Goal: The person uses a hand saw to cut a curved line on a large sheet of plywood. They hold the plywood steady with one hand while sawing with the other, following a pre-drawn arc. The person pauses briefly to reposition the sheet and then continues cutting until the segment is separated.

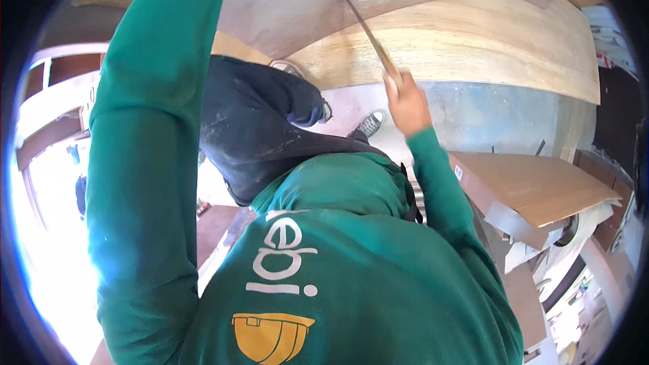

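Observation:
My right hand [404, 101] is closed on the pale handle of a long, thin tool [368, 34] that looks like a handsaw seen edge-on. Its dark blade angles up-left to a grey-faced board [291, 0], where a thin line continues beyond the tip. Below this board lies a pale plywood sheet [514, 40]. My left sleeve [145, 149] reaches up out of the top edge, so my left hand is out of view. My dark-trousered leg [250, 115] is bent beside the board, and a sneaker [370, 123] rests on the pale floor below the plywood.
At the right are stacked boards and flat cardboard [541, 186], with a dark panel [615, 122] above them. On the far left is a glaring bright opening with wooden framing [51, 142] and a small dark shape, possibly a person, too small to tell.

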`<state>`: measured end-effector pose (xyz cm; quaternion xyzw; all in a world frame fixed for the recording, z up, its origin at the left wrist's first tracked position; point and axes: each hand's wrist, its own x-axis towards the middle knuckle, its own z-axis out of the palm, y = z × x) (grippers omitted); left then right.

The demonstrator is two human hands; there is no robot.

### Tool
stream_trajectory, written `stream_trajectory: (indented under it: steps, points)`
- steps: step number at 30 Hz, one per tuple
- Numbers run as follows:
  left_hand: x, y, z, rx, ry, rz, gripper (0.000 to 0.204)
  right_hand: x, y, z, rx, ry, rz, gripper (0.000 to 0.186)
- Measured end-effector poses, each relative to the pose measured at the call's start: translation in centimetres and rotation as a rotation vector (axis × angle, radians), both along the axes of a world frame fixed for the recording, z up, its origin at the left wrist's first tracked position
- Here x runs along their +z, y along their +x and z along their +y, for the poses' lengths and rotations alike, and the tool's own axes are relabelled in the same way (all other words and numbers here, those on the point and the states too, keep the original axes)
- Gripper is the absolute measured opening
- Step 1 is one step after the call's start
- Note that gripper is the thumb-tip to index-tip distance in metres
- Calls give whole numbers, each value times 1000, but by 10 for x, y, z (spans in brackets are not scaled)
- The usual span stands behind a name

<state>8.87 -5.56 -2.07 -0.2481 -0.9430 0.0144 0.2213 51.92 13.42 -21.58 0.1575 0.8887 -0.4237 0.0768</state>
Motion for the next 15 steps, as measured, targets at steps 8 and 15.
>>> stream_trajectory:
  steps: [8, 15]
  points:
    - [13, 24, 5, 80, -58, -14, 128, 14, 81, 17, -22, -60, -18, 38]
    - [14, 16, 17, 28, -82, -32, 133, -35, -76, -28, -50, 10, 136, 42]
